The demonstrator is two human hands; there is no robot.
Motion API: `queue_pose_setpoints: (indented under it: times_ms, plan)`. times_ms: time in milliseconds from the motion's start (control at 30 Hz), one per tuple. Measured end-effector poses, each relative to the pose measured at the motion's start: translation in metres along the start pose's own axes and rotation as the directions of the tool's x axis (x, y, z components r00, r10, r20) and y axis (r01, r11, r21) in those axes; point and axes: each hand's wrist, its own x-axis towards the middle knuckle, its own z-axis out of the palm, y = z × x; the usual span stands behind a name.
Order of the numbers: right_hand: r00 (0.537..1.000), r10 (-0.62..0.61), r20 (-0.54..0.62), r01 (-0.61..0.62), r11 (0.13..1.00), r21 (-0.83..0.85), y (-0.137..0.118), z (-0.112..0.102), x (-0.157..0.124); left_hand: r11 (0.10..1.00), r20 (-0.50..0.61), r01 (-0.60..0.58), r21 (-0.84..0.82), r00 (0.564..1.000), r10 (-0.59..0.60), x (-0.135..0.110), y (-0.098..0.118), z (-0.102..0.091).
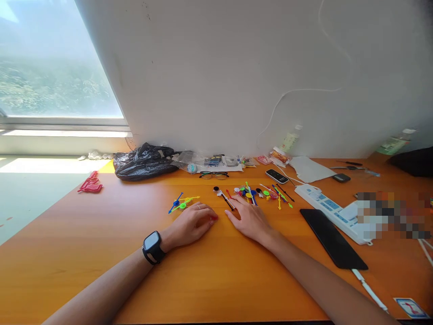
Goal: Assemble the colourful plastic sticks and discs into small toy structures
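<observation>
Right hand (249,220) reaches forward over the tabletop (203,284) with its palm down, fingers extended and slightly parted and thumb held away from them; its fingertips are at the near edge of a pile of small plastic pieces (249,192), close to a red arrow (228,193), and whether they press on any piece cannot be told. Left hand (190,225) rests lower on its side, fingers loosely curled toward the thumb, with a spot of red at the tips; I cannot tell whether that is a piece in its hold. It wears a ring, and a black watch (153,247) circles its wrist. The pile mixes discs and arrows in green, yellow, white, blue and black, and more arrows fan out to its right. Apart from it, just beyond the left hand, a blue arrow (175,203), a yellow arrow (190,198) and a green disc (183,206) lie together. Folded-out glasses (214,175) sit behind, between the two groups, with a black plastic bag (145,163) farther left. On the right are a white power strip (329,211) and a dark phone (333,239).
</observation>
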Motion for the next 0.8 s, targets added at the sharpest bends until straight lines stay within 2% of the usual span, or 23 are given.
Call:
queue_pose_setpoints:
  times_ms: [367, 633, 800]
  plan:
    - [1.000, -0.008, -0.014, 0.009, 0.999, 0.033, -0.0008, -0.0033, 0.0008, 1.000, 0.006, 0.004, -0.005, 1.000, -0.004, -0.0009, -0.0028, 0.0015]
    - [0.999, 0.024, 0.026, -0.025, 0.999, 0.043, 0.0023, 0.0021, 0.0019, 1.000, 0.002, 0.010, -0.018, 1.000, -0.010, -0.0004, -0.0005, 0.0009]
    - [1.000, 0.016, 0.010, -0.017, 0.998, 0.067, 0.0028, 0.0033, 0.0018, 1.000, -0.003, 0.009, -0.018, 1.000, -0.009, -0.0001, 0.0011, -0.0001]
